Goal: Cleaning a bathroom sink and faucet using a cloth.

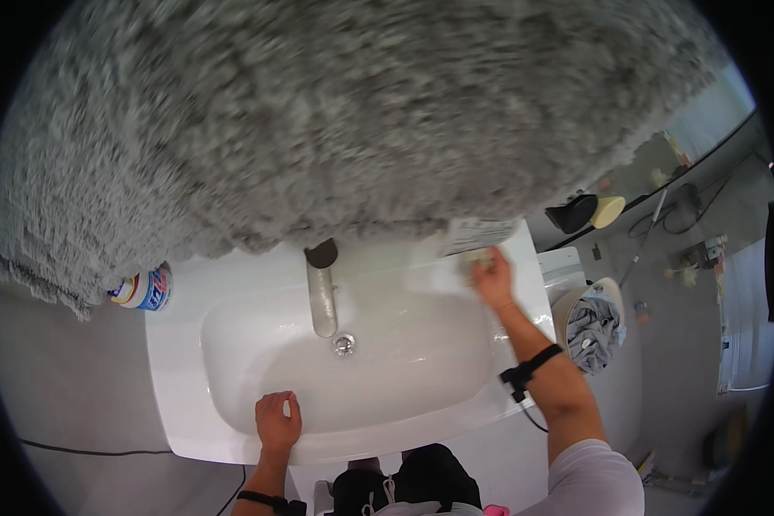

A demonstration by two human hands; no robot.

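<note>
Before me is a white washbasin [361, 393] with a metal faucet [323, 297] and a round drain [344, 345]. My right hand [492, 278] reaches to the basin's back right corner, fingers bent, by a small blurred pale thing [477, 258]; whether it grips that is unclear. Just behind the fingers lies a white tag with writing [480, 235], at the edge of a large fluffy gray textile [361, 129] that fills the upper view. My left hand [278, 419] rests over the basin's front left rim, fingers curled, thumb close to the fingertips, with nothing visible in it.
A white and blue container [153, 290] stands at the basin's back left corner. Right of the basin are a toilet [560, 264] and a bin holding gray cloth [595, 332]. A black and a yellow object [608, 212] sit farther back. Dark cables [97, 451] run at the lower left.
</note>
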